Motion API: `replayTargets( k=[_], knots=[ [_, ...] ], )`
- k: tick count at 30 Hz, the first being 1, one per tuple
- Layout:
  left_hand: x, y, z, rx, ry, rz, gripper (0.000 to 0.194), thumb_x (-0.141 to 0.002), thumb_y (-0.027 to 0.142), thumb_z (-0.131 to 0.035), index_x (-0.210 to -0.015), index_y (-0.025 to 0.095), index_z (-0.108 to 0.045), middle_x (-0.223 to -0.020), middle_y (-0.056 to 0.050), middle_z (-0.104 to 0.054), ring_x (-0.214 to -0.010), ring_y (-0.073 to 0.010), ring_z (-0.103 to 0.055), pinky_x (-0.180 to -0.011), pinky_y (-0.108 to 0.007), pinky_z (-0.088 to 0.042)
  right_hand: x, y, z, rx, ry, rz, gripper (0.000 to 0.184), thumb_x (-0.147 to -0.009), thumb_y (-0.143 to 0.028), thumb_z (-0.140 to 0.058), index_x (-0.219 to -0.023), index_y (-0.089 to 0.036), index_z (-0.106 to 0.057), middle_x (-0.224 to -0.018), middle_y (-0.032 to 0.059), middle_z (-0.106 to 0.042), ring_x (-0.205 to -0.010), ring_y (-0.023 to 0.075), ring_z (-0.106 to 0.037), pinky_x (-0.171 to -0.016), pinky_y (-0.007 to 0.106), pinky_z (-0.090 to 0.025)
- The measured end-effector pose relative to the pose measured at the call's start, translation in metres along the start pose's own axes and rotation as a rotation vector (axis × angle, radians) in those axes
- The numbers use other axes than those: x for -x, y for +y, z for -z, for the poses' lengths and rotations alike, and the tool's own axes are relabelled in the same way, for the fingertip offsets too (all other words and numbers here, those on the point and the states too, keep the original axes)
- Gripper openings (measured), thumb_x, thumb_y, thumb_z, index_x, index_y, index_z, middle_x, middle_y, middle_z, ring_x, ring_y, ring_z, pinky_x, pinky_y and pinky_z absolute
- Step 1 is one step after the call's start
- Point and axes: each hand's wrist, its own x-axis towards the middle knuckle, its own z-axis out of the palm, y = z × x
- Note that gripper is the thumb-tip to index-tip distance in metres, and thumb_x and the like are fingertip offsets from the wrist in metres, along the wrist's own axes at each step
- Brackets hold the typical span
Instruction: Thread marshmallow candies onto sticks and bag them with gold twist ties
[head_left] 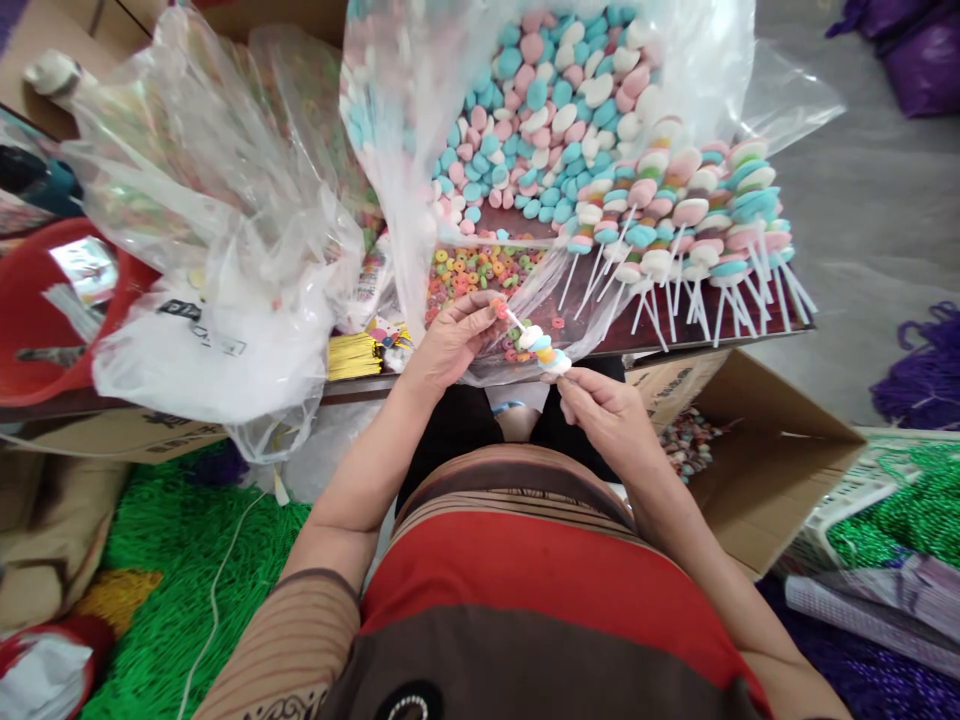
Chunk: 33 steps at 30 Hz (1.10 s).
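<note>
My right hand pinches the lower end of a white stick that carries several pastel sweets, the candy skewer. My left hand is closed at the stick's upper tip, where its fingers pinch a small red ring sweet. Both hands are over the front edge of the dark table, just in front of a clear bag of coloured ring sweets. Behind it a large clear bag holds pink, blue and white round sweets.
Several finished skewers lie in a row on the table's right part. Crumpled clear bags and a red tub are at the left. Yellow twist ties lie near the edge. An open cardboard box stands at lower right.
</note>
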Motion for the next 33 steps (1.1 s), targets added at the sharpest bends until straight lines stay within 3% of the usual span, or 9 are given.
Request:
replayTargets(
  k=[4, 8, 14, 17, 21, 25, 30, 33],
  knots=[
    [0.002, -0.001, -0.001, -0.322, -0.063, -0.058, 0.019, -0.086, 0.037, -0.078, -0.097, 0.022, -0.075, -0.092, -0.002, -0.077, -0.088, -0.0166, -0.070, -0.087, -0.032, -0.057, -0.002, 0.000, 0.002, -0.072, 0.116, -0.042, 0.026, -0.092, -0.040, -0.064, -0.092, -0.020, -0.081, -0.056, -0.0040, -0.050, -0.053, 0.0116, -0.039, -0.051, 0.027, -0.027],
    [0.002, -0.002, -0.006, -0.792, -0.059, -0.219, 0.007, -0.089, 0.026, -0.075, -0.092, 0.020, -0.077, -0.094, -0.005, -0.078, -0.099, -0.0202, -0.070, -0.096, -0.034, -0.054, -0.003, -0.001, 0.005, -0.103, 0.160, -0.057, 0.026, -0.091, -0.040, -0.065, -0.091, -0.020, -0.081, -0.054, -0.0049, -0.047, -0.051, 0.0106, -0.035, -0.050, 0.027, -0.025],
    [-0.011, -0.002, -0.001, -0.596, 0.111, -0.213, 0.009, -0.095, 0.025, -0.066, -0.096, 0.021, -0.074, -0.099, -0.003, -0.079, -0.092, -0.0166, -0.071, -0.087, -0.029, -0.053, -0.003, 0.001, 0.005, -0.059, 0.146, -0.043, 0.025, -0.091, -0.039, -0.065, -0.089, -0.020, -0.081, -0.055, -0.0044, -0.049, -0.053, 0.0111, -0.038, -0.050, 0.027, -0.025],
    [-0.024, 0.005, 0.005, -0.778, 0.146, -0.257, 0.008, -0.095, 0.024, -0.065, -0.097, 0.022, -0.073, -0.101, -0.002, -0.079, -0.094, -0.0177, -0.070, -0.089, -0.030, -0.052, -0.004, 0.003, 0.004, -0.062, 0.147, -0.037, 0.027, -0.091, -0.040, -0.064, -0.090, -0.020, -0.081, -0.055, -0.0046, -0.048, -0.052, 0.0112, -0.037, -0.050, 0.027, -0.025],
    [-0.040, 0.012, 0.005, -1.146, 0.008, -0.282, 0.011, -0.091, 0.016, -0.064, -0.091, 0.023, -0.073, -0.101, -0.005, -0.079, -0.101, -0.0238, -0.067, -0.096, -0.038, -0.050, -0.005, 0.005, 0.003, -0.075, 0.144, -0.040, 0.028, -0.091, -0.043, -0.065, -0.090, -0.020, -0.081, -0.055, -0.0044, -0.047, -0.052, 0.0113, -0.036, -0.049, 0.027, -0.024],
    [-0.044, 0.008, -0.002, -1.353, -0.138, -0.337, 0.016, -0.093, 0.016, -0.059, -0.094, 0.021, -0.074, -0.108, -0.010, -0.077, -0.107, -0.0279, -0.064, -0.103, -0.044, -0.045, -0.005, 0.007, 0.004, -0.097, 0.156, -0.045, 0.028, -0.091, -0.044, -0.066, -0.090, -0.020, -0.081, -0.054, -0.0042, -0.047, -0.052, 0.0113, -0.036, -0.049, 0.027, -0.024],
    [-0.034, 0.002, -0.003, -1.478, -0.215, -0.393, 0.025, -0.099, 0.019, -0.050, -0.103, 0.019, -0.074, -0.112, -0.015, -0.075, -0.109, -0.0321, -0.062, -0.101, -0.048, -0.045, -0.006, 0.009, 0.005, -0.112, 0.174, -0.046, 0.028, -0.091, -0.044, -0.066, -0.090, -0.020, -0.082, -0.055, -0.0047, -0.046, -0.052, 0.0109, -0.035, -0.050, 0.026, -0.025],
    [-0.032, 0.002, 0.000, -1.442, -0.204, -0.404, 0.021, -0.098, 0.018, -0.052, -0.097, 0.020, -0.073, -0.108, -0.014, -0.075, -0.108, -0.0312, -0.062, -0.103, -0.049, -0.045, -0.006, 0.010, 0.006, -0.111, 0.176, -0.048, 0.028, -0.092, -0.043, -0.066, -0.092, -0.020, -0.082, -0.055, -0.0049, -0.047, -0.052, 0.0105, -0.035, -0.050, 0.026, -0.025]
  ],
)
